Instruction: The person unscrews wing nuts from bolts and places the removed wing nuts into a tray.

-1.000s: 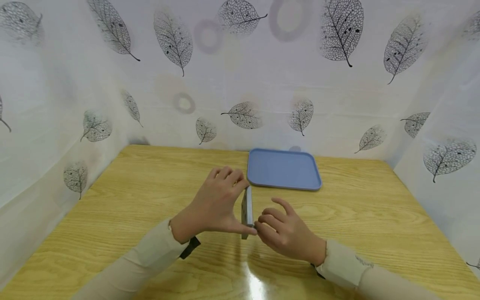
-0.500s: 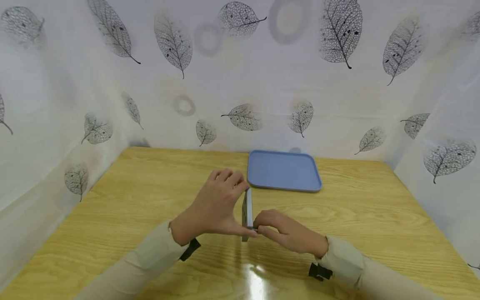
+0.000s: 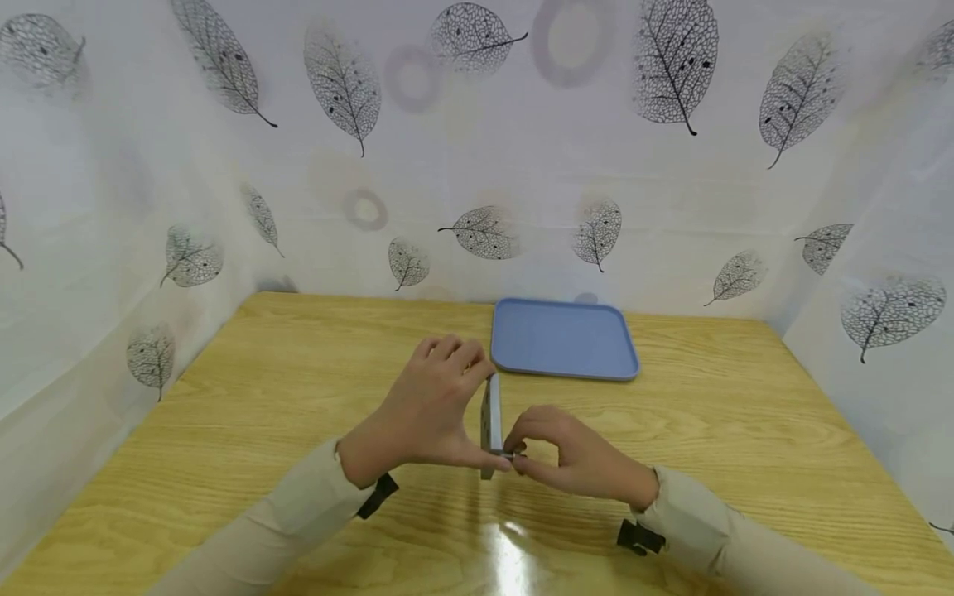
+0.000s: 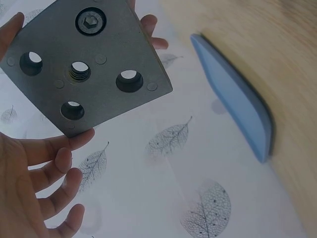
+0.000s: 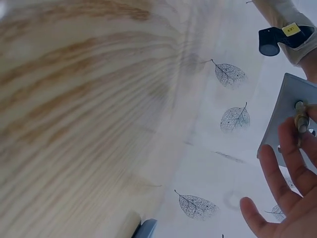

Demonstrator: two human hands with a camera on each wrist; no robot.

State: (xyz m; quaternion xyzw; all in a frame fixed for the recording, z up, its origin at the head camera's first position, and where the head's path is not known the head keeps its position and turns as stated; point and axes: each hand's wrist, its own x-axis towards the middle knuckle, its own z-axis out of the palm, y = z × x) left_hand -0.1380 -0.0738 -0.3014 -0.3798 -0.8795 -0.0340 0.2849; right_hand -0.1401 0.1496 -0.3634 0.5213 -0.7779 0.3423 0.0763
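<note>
My left hand [image 3: 432,406] grips a square grey metal plate [image 3: 492,418] by opposite edges, holding it upright above the table. Round holes pierce the plate in the left wrist view, the middle one threaded. One hole there holds a hex-socket bolt [image 4: 90,21], its head sunk in the face. On the plate's other side, the bolt's shank [image 5: 302,125] sticks out with a brass-tinted ring around it. The thumb and fingertips of my right hand [image 3: 570,451] pinch around that projecting end, partly hiding it. Its other fingers spread loosely in the right wrist view.
A blue tray [image 3: 564,339] lies at the back of the wood-grain table [image 3: 715,414], beyond the hands. White leaf-print sheeting [image 3: 507,157] encloses the back and sides. Dark straps with small devices [image 5: 270,42] sit at the wrists.
My right hand has rolled over at the bolt's end, its raised finger coming down, and its fingers have since lifted slightly into a rounder pinch. The left hand and plate stay nearly still.
</note>
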